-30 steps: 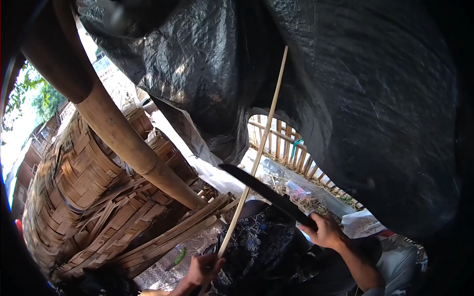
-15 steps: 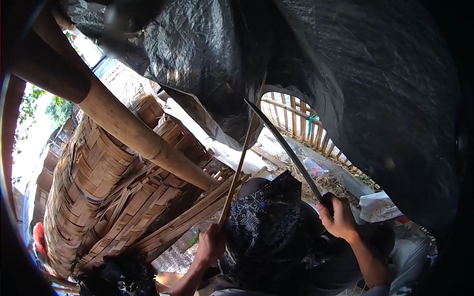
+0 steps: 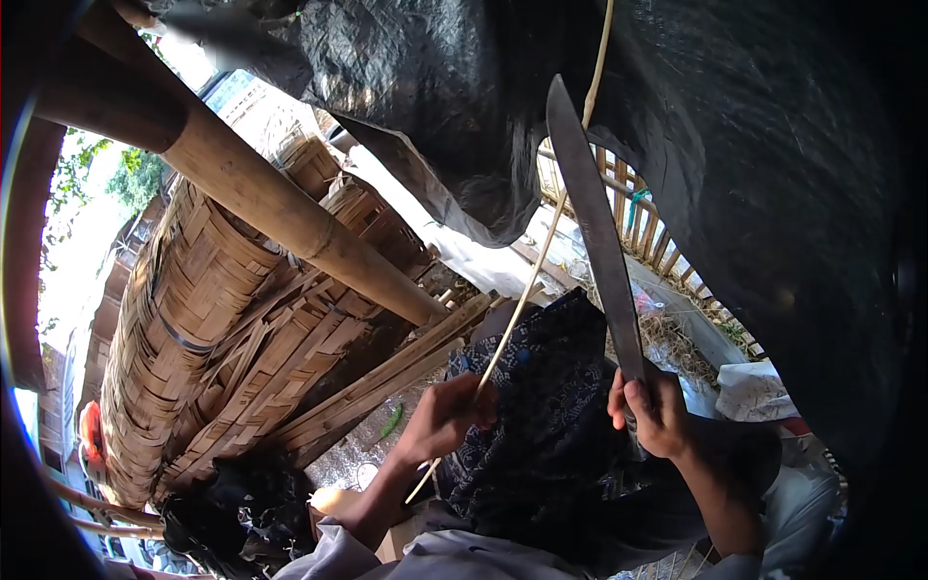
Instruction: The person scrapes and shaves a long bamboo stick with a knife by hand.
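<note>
My left hand [image 3: 449, 418] is closed around a long, thin bamboo strip [image 3: 517, 314]. The strip slants up to the right, and its short lower end sticks out below the fist. In my right hand [image 3: 652, 414] is a machete [image 3: 601, 217], gripped by its handle with the dark, broad blade pointing up. Near its upper part the blade passes in front of the strip; whether the two touch I cannot tell. Dark patterned cloth [image 3: 527, 387] covers my lap beneath both hands.
Rolled woven bamboo mats [image 3: 184, 329] stand at the left, crossed by a thick bamboo pole [image 3: 261, 217]. Split bamboo lengths [image 3: 387, 372] lie beside my lap. Black plastic sheeting [image 3: 773, 174] hangs above and to the right. A bamboo fence [image 3: 628, 208] shows through a gap.
The machete has swung more upright, its flat side now facing me. My left hand has moved up and right along with the strip, which now shows its lower end below the fist.
</note>
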### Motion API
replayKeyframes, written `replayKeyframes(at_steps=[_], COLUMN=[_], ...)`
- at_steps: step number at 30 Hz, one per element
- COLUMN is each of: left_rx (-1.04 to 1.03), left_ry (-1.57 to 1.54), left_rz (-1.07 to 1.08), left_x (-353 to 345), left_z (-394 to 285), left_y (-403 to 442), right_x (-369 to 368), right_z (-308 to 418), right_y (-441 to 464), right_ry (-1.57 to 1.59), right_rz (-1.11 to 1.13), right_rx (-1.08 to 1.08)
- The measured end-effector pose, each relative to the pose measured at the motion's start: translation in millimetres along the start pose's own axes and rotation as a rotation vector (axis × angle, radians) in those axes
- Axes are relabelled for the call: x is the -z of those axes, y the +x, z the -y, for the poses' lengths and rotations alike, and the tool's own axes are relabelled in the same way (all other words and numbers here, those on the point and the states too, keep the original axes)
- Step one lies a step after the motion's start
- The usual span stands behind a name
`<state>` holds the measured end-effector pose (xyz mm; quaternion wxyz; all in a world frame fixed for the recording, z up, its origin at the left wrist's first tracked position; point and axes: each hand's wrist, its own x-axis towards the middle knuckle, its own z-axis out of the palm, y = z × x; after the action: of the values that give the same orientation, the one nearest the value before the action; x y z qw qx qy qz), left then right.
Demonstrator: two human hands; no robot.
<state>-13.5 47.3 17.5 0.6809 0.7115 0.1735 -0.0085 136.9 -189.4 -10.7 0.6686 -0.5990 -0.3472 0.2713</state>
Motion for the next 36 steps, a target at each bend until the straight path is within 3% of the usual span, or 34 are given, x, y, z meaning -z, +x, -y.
replayKeyframes(at_steps=[3, 5, 6, 11, 14, 19, 22, 24, 26, 33, 36], left_rx=[0.013, 0.231, 0.243, 0.163, 0.149, 0.035, -0.02, -0.049, 0.071, 0.117, 0.132], left_ry=[-0.034, -0.134, -0.138, -0.237, -0.155, -0.285, -0.274, -0.252, -0.408, -0.482, -0.57], left_rz=[0.121, 0.09, -0.016, 0.102, 0.073, 0.063, 0.059, 0.042, 0.07, 0.061, 0.077], left_x=[-9.0, -17.6, -32.6, -26.1, -29.9, -26.4, -25.5, -29.0, -33.8, -46.3, -48.2], left_z=[9.3, 7.7, -6.0, 19.7, 11.4, 2.9, 3.3, 2.8, 4.3, 0.0, 3.1], left_y=[3.7, 6.7, 7.1, 7.1, 7.2, 15.2, 23.0, 27.2, 30.5, 32.8, 30.0], right_x=[-17.5, -15.2, -17.1, -15.5, -13.7, -16.1, 2.2, 6.5, 6.6, -4.6, -19.7], right_z=[3.0, -2.5, -2.7, -15.2, -11.5, 8.1, 4.7, 10.0, 12.3, 1.5, 1.9], right_y=[3.5, 3.8, 5.0, 8.5, 11.6, 25.0, 25.8, 28.8, 30.8, 23.7, 25.6], right_ry=[0.149, 0.207, 0.332, 0.508, 0.595, 0.578, 0.889, 0.69, 0.567, -0.343, -0.46], right_rz=[-0.021, 0.101, 0.082, -0.054, -0.116, -0.271, -0.208, -0.274, -0.318, -0.065, -0.095], right_rx=[-0.11, -0.156, -0.225, -0.373, -0.322, -0.27, -0.19, -0.152, -0.155, -0.161, 0.011])
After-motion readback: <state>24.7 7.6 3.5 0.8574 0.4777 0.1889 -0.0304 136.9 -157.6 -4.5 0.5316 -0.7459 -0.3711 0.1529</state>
